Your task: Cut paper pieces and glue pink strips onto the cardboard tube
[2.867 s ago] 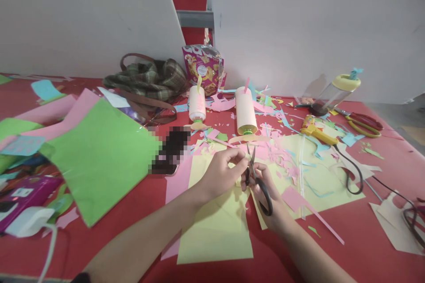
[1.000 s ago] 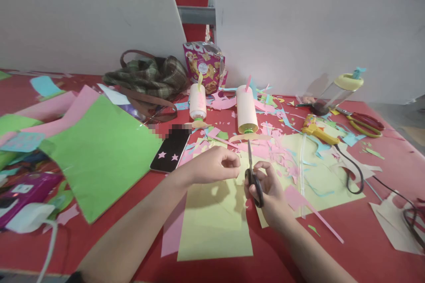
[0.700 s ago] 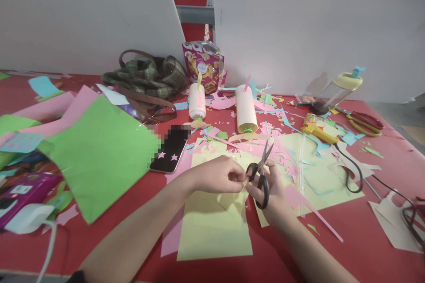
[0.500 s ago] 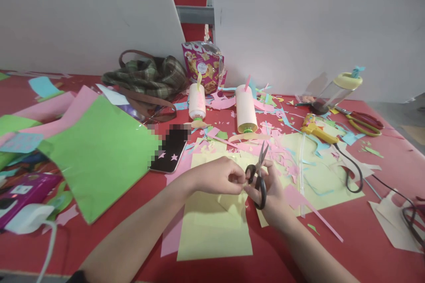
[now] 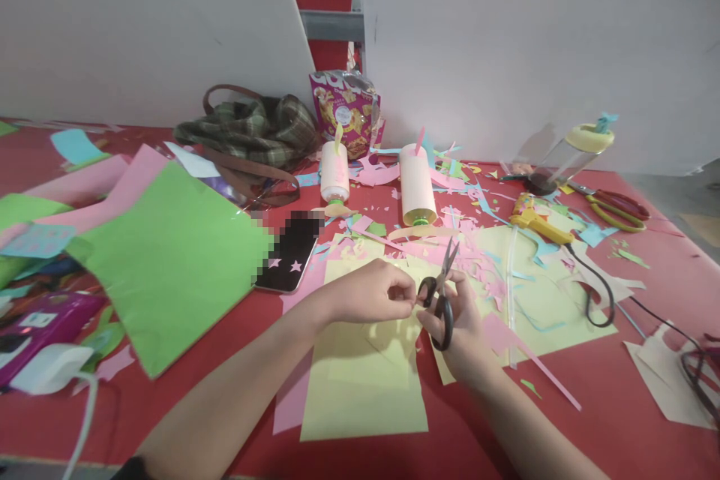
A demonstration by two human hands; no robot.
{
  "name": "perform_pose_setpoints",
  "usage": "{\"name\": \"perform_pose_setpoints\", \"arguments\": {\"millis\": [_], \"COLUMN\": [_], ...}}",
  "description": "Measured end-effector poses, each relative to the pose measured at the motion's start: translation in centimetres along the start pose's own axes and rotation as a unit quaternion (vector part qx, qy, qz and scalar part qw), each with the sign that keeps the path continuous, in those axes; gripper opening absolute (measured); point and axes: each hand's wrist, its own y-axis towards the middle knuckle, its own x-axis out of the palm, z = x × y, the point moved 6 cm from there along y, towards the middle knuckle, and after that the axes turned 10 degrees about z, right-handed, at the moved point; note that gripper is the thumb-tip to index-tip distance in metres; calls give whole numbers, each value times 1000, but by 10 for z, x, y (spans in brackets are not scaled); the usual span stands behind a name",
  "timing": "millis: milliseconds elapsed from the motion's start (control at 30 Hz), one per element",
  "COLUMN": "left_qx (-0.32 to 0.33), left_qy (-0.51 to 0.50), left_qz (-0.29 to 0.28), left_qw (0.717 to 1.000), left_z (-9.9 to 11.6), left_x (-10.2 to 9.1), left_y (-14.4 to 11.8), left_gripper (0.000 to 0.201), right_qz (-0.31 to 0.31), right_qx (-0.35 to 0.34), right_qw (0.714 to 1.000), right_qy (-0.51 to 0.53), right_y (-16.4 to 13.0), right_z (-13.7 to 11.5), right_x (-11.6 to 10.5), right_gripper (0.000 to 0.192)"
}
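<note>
Black-handled scissors (image 5: 441, 300) rest in my right hand (image 5: 462, 326), their blades pointing up and slightly parted. My left hand (image 5: 378, 291) is closed in a pinch right beside the scissor handles, its fingertips close to those of my right hand. Whatever sits between the left fingertips is too small to name. Under both hands lie pale yellow paper sheets (image 5: 365, 405) on top of a pink sheet (image 5: 289, 397). A phone (image 5: 292, 251) with two small pink paper stars (image 5: 295, 267) on it is left of my left hand.
Two paper-wrapped cylinders (image 5: 417, 184) stand behind my hands among paper scraps. At right are a yellow glue gun (image 5: 540, 225) with a cord, red-and-yellow-handled scissors (image 5: 619, 210) and a clear tube (image 5: 568, 157). Green paper (image 5: 174, 262), a plaid bag (image 5: 253, 127) and a snack bag (image 5: 346, 112) are leftward.
My right hand and the scissors have shifted very slightly to the right. The left hand keeps its pinch, and the fingertips are a touch farther apart.
</note>
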Motion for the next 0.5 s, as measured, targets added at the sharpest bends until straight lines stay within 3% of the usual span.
{"name": "perform_pose_setpoints", "arguments": {"millis": [267, 500], "left_qx": [7, 21], "left_qy": [4, -2], "left_qz": [-4, -2], "left_qw": [1000, 1000], "left_z": [0, 3], "left_x": [1, 3], "left_y": [0, 1], "left_gripper": [16, 16], "right_qz": [38, 36], "right_qx": [-8, -9], "right_qw": [999, 999], "right_qy": [14, 14], "right_y": [1, 1], "right_z": [-3, -3], "right_x": [-7, -5], "right_gripper": [34, 36]}}
